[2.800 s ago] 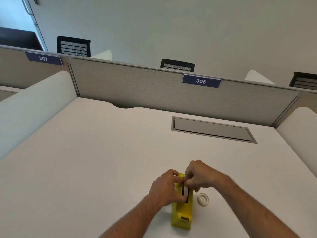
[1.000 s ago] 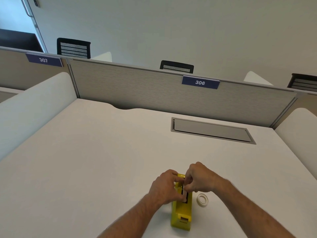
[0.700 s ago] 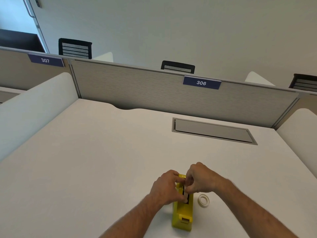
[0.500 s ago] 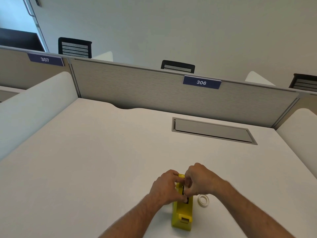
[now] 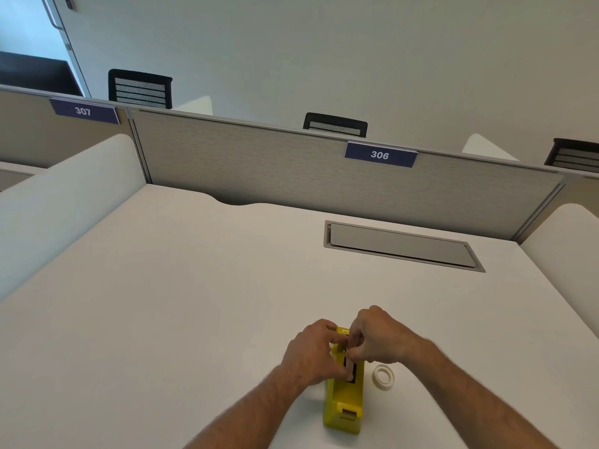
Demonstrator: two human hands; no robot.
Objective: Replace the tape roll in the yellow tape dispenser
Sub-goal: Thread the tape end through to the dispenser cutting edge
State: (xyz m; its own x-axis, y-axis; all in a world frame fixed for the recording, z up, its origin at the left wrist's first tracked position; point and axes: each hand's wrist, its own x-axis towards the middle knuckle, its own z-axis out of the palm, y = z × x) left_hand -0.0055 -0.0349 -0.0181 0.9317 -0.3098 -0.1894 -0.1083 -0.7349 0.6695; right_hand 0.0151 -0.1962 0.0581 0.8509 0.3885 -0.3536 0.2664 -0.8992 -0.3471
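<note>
The yellow tape dispenser (image 5: pixel 343 401) stands on the white desk (image 5: pixel 194 303) near its front edge, cutter end toward me. My left hand (image 5: pixel 311 354) grips the dispenser's left side. My right hand (image 5: pixel 377 337) pinches a tape roll that sits down in the dispenser's slot; my fingers hide most of the roll. A second, whitish tape roll (image 5: pixel 384 377) lies flat on the desk just right of the dispenser, apart from both hands.
A grey cable hatch (image 5: pixel 402 246) is set into the desk at the back right. A grey partition (image 5: pixel 259 163) with a "306" label closes the back, and white curved side panels (image 5: pixel 58 202) flank the desk. Black chair backs show behind the partition.
The roll in my right hand has gone lower into the dispenser's slot than 2.8 s ago. My left hand stays on the dispenser. The loose roll has not moved.
</note>
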